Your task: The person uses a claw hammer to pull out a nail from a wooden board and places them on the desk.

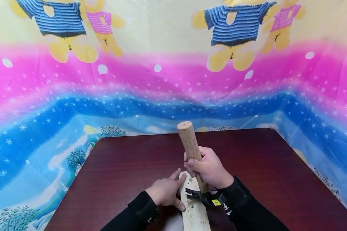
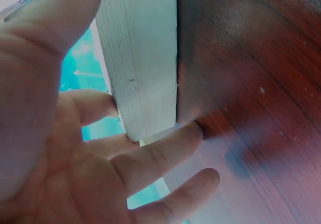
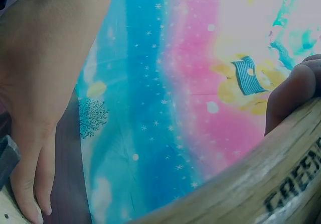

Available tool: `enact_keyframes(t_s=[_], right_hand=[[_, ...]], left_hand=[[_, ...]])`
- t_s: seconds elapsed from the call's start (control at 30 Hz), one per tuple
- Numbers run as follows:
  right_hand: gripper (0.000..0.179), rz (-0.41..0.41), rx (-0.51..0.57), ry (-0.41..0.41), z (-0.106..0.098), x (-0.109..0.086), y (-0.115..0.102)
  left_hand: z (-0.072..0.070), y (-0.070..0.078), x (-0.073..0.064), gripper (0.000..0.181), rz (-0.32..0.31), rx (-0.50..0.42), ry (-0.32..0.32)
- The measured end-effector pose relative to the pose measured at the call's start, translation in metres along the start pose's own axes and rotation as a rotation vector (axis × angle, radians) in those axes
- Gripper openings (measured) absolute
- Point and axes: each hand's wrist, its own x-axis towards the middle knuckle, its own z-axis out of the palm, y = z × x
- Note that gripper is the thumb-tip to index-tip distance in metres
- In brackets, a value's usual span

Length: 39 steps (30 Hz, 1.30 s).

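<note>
Head view: right hand [image 1: 209, 168] wrapped round the wooden handle [image 1: 190, 143] of a claw hammer, fingers curled tight about the shaft. Handle stands nearly upright, free end tipped toward 12 o'clock. Dark hammer head [image 1: 197, 194] sits low, claw touching the top face of the pale wooden plank [image 1: 194, 210], at 6 o'clock from the gripping hand.

Left hand [image 1: 167, 192] lies flat on the plank's left edge, at 9 o'clock from the hammer head, fingers straight and spread, pressing down, grasping nothing. Left wrist view shows fingertips [image 2: 193, 131] against the plank's end [image 2: 143, 63] where it meets the table.

Plank lies on the dark red-brown table [image 1: 127, 166], near edge, long axis running 6 to 12 o'clock.

Right wrist view: printed black lettering on the handle [image 3: 281, 184], partly cut off.

Behind the table, a bright cloth backdrop [image 1: 162, 80] with bears, pink and blue bands
</note>
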Motion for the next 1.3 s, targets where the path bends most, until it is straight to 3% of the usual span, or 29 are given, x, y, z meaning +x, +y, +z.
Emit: enact_keyframes(t_s=[0.5,1.17,1.3], right_hand=[[0.051,-0.107,0.100,-0.029,-0.013,-0.011,0.006],[0.043,-0.172,0.141,-0.037,-0.022,-0.019,0.005],[0.034,-0.245,0.208,-0.048,-0.028,-0.022,0.007]], left_hand=[[0.000,-0.003,0.000,0.118,0.020,-0.010,-0.014],[0.002,-0.003,0.000,0.115,0.008,-0.030,-0.036],[0.002,-0.004,0.000,0.115,0.017,-0.033,-0.027]])
